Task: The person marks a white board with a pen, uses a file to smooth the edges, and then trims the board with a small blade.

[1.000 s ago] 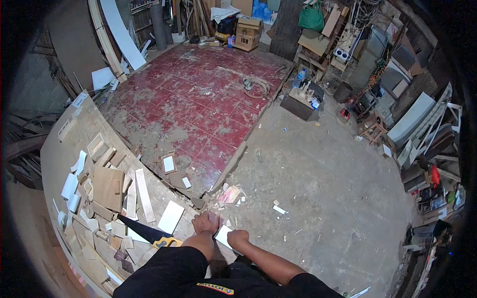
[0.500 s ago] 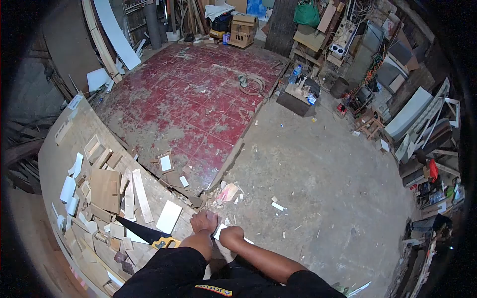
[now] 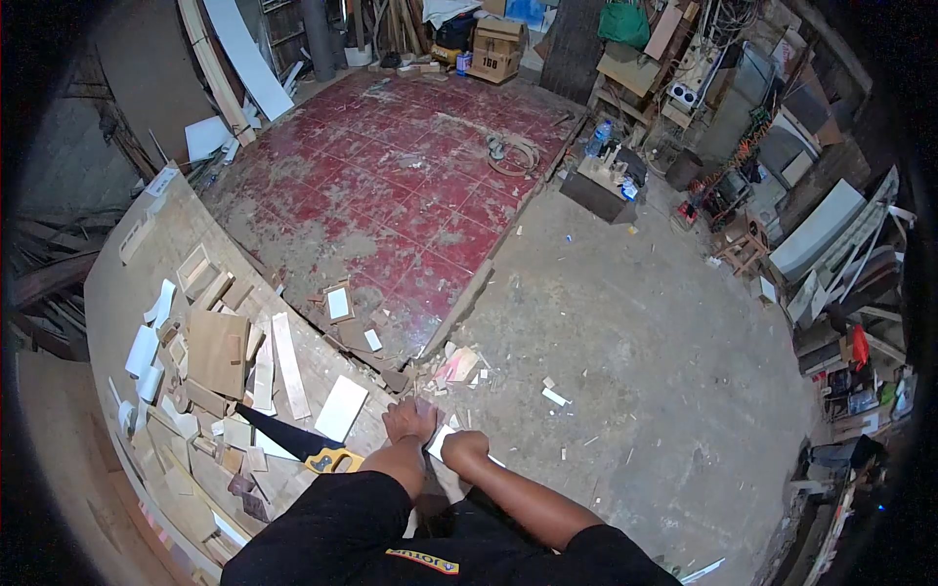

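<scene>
**White strip [image 3: 442,439] within a folded right hand [image 3: 465,450]**

Closest, a black cloth shirt [image 3: 342,513] bears a small yellow label [image 3: 422,561]; its short sleeves lead to bare forearms. The right hand is closed into a fist on the white strip, a flat, smooth, straight-edged piece that shows on either side of the knuckles, just by the near right corner of the worktop [image 3: 112,303]. The left hand [image 3: 409,420] lies back upward at that corner, beside the strip's end; its fingertips are hidden, so I cannot tell whether they pinch anything.

A handsaw [image 3: 289,439], with a dark tapering blade and a looped yellow handle, lies near the right edge, beside a flat white rectangular panel [image 3: 342,408]. Beyond, a straight pale wooden slat [image 3: 289,366] lies near a broad brown board [image 3: 215,337]. Curved white pieces [image 3: 142,349] crowd toward the left edge; a shallow wooden box [image 3: 197,266] sits nearer the right one.

Past the worktop, dusty, scuffed red tiles [image 3: 391,215] meet rough grey concrete [image 3: 606,342]. At the tiles' far edge stands a cardboard box [image 3: 494,54].
</scene>
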`<state>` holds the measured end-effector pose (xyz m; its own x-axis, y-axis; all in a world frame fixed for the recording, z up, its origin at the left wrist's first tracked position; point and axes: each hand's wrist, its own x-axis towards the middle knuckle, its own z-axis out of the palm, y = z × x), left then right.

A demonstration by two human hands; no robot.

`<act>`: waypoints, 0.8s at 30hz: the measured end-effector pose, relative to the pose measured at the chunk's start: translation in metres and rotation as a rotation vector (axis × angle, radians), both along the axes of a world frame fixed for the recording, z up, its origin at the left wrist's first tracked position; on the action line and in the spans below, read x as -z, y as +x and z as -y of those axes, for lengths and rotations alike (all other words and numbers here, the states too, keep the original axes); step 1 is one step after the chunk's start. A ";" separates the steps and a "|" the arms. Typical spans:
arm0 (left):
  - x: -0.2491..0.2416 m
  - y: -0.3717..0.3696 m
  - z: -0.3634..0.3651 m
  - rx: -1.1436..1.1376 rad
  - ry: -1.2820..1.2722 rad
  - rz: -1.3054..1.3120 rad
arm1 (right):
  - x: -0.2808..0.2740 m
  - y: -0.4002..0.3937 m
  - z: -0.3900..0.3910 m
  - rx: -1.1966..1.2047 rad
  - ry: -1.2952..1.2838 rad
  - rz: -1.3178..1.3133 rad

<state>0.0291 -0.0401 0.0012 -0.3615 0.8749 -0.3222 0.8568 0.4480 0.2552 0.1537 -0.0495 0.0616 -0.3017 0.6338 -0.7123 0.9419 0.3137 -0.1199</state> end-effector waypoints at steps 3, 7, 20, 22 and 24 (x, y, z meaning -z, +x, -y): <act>0.008 0.000 0.000 -0.010 0.034 0.020 | 0.018 -0.003 0.004 0.025 0.024 0.024; 0.016 -0.002 0.003 -0.003 0.073 -0.012 | -0.013 -0.009 0.006 0.046 0.013 0.027; 0.013 -0.003 0.002 0.017 0.059 0.001 | -0.006 -0.013 0.010 -0.052 0.056 0.020; 0.015 -0.003 0.001 0.020 0.032 -0.019 | 0.004 -0.010 0.001 0.018 -0.018 0.080; 0.011 0.000 0.004 0.005 0.027 -0.007 | 0.042 -0.010 -0.001 -0.008 -0.015 0.092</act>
